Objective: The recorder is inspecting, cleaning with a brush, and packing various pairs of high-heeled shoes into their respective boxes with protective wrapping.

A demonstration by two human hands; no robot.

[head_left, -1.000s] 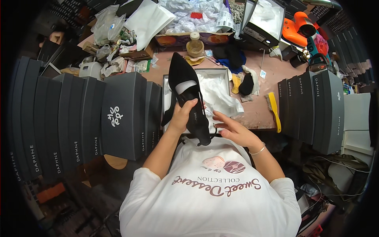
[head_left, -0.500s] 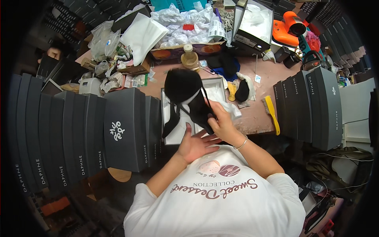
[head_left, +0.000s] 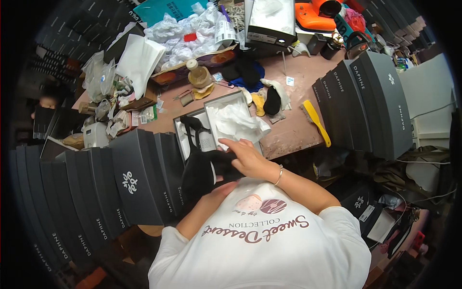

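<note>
A black shoe [head_left: 198,174] with a pale lining edge is close against my shirt, just beyond the near edge of the work table. My left hand [head_left: 222,189] holds it from below, with most of its fingers hidden behind the shoe. Over the shoe's right end lies my right hand [head_left: 249,160], its index finger stretched out to the left and its thumb near the black material. Just beyond is an open shoe box [head_left: 208,104] with white tissue paper [head_left: 235,120]. A black strappy piece [head_left: 194,126] lies in its left part, seemingly another shoe.
Dark shoe boxes stand in rows at left [head_left: 137,180] and right [head_left: 378,103]. A yellow-handled brush [head_left: 316,124] lies on the pink table [head_left: 291,139]. Behind are cloths [head_left: 272,100], a bottle [head_left: 198,76], a carton of crumpled paper [head_left: 185,36] and an orange device [head_left: 315,18].
The black shoe has come down from above the box toward my body. My left hand, earlier spread and empty, is now under it; my right hand has loosened its pinch. The view has shifted.
</note>
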